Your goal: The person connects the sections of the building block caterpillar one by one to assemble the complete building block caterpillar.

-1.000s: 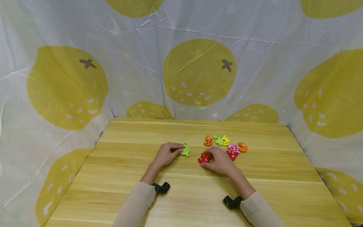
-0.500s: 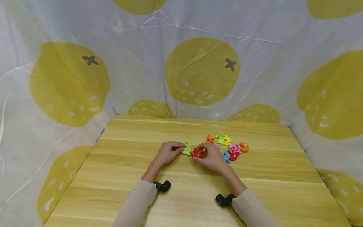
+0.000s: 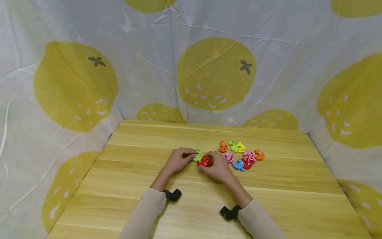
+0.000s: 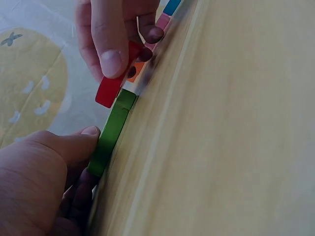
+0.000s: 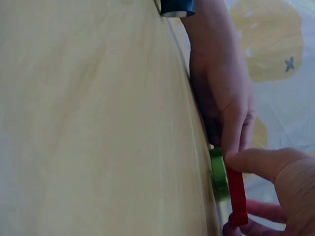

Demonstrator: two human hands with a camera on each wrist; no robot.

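Note:
The left hand [image 3: 177,161] pinches a green piece [image 3: 197,155] with a face, which lies on the table. Between its thumb and fingers, the right hand [image 3: 219,167] grips a red piece marked 2 [image 3: 204,162] right against the green one. In the left wrist view the red piece [image 4: 109,91] is raised slightly above the table, its edge over the end of the green piece [image 4: 114,132]. The right wrist view shows the red piece [image 5: 236,195] alongside the green piece [image 5: 219,174]; whether they touch I cannot tell.
Right of the hands lie several number pieces: orange [image 3: 222,147], joined green and yellow [image 3: 240,147], pink [image 3: 228,157], and a cluster of blue [image 3: 238,164], red, pink and orange [image 3: 259,155]. A patterned cloth [image 3: 149,66] hangs behind the wooden table [image 3: 194,212].
The right hand has moved left with the red piece, from a gap away to right against the green piece. The blue and pink pieces have come into view. The left hand keeps its pinch.

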